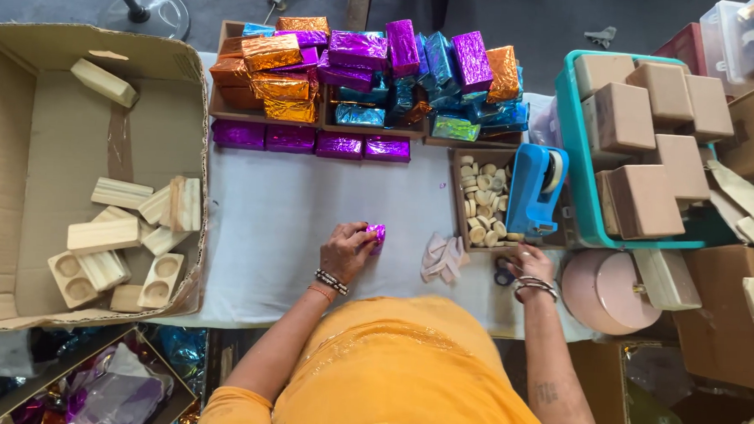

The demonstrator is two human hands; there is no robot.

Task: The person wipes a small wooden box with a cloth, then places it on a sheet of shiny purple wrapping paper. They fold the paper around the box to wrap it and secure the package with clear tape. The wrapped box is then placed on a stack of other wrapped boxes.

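Left hand (346, 249) is clamping a small purple foil-wrapped block (377, 232) on the desk (267, 216), left of the blue tape dispenser (534, 187). Right hand (529, 263) is resting near scissors (503, 275), grip unclear. Best pressing foil folds flat.

A stack of rectangular foil-wrapped packages (361, 80) in purple, orange, blue and green sits at twelve o'clock. At nine o'clock lies a big open brown cardboard box (23, 171). At two o'clock, plain brown cardboard boxes (647, 130) fill a teal plastic crate (571, 144). A small purple foil packet (378, 233) lies at centre.
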